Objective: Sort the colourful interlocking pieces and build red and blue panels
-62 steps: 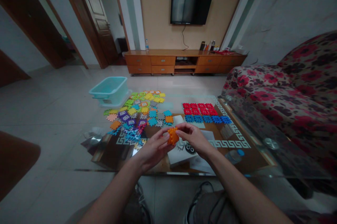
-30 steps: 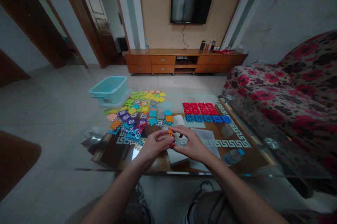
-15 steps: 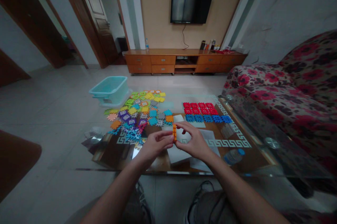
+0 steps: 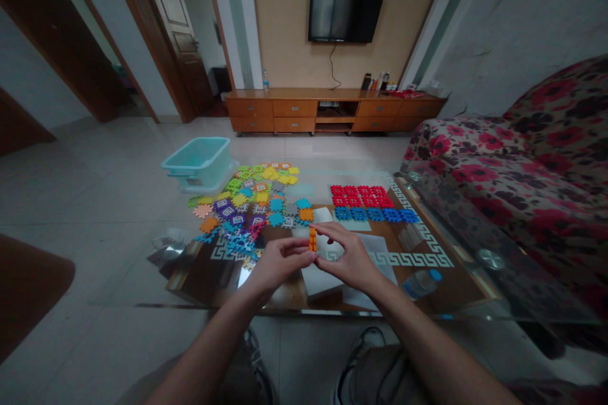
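Note:
An orange interlocking tile (image 4: 312,239) is held upright, edge toward me, above the near side of the glass table. My left hand (image 4: 284,260) pinches it from the left between thumb and fingers. From the right, the thumb and fingertips of my right hand (image 4: 348,257) grip its lower and upper edges. Beyond my left hand spreads a loose pile of notched tiles (image 4: 237,218) in several colours. To the right lie red tiles (image 4: 361,196) in two rows, with a row of blue tiles (image 4: 374,214) along their near side.
A teal plastic bin (image 4: 199,164) stands at the table's far left. On the right near side lies a water bottle (image 4: 422,284) with a blue cap. White boxes or papers (image 4: 323,279) show beneath my hands. A flowered sofa (image 4: 479,170) borders the right.
Both hands keep hold of the orange tile. It has shifted slightly left and turned a little between the fingers. The tiles on the table look the same.

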The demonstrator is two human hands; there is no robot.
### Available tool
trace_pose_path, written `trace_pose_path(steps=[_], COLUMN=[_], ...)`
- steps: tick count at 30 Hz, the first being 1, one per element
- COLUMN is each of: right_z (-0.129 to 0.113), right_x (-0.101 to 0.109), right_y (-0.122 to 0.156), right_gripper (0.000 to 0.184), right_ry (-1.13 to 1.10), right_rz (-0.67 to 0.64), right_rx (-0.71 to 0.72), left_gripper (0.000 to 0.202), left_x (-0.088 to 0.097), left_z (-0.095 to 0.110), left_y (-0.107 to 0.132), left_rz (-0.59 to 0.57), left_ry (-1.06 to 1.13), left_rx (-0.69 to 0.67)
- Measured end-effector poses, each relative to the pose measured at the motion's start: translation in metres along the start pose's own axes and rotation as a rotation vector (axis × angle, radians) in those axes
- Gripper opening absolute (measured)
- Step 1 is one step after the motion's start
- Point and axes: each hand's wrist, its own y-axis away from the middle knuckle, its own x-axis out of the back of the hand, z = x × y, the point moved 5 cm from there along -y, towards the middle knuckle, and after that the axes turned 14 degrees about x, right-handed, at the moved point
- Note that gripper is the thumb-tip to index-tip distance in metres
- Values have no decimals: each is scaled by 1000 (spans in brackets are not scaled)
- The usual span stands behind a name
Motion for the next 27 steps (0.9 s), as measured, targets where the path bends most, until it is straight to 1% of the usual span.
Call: trace_pose_path(steps=[4, 8, 10, 14, 16, 19, 24, 27], right_z=[-3, -3, -1, 2, 3, 2, 1, 2], right_x=[-1, -1, -1, 0, 1, 2, 3, 2], right_y=[-1, -1, 0, 1, 1, 0, 0, 1], right_gripper=[59, 56, 56, 57, 56, 57, 58, 59], right_ry=[2, 18, 29, 52, 62, 72, 76, 53], right_rz=[-2, 12, 29, 63, 69, 81, 95, 110], right_rx=[13, 11, 13, 23, 22, 21, 33, 46], left_gripper=[44, 44, 46, 65, 67, 64, 61, 59], left_x=[3, 4, 2, -5, -6, -6, -3, -3], left_z=[-2, -2, -2, -2, -2, 0, 2, 4], left_y=[-1, -2, -2, -2, -2, -1, -1, 0], left_rz=[26, 25, -10, -129, -144, -134, -62, -51], left_ry=[-35, -22, -3, 39, 50, 56, 62, 74], left_rx=[4, 4, -4, -12, -18, -43, -72, -79])
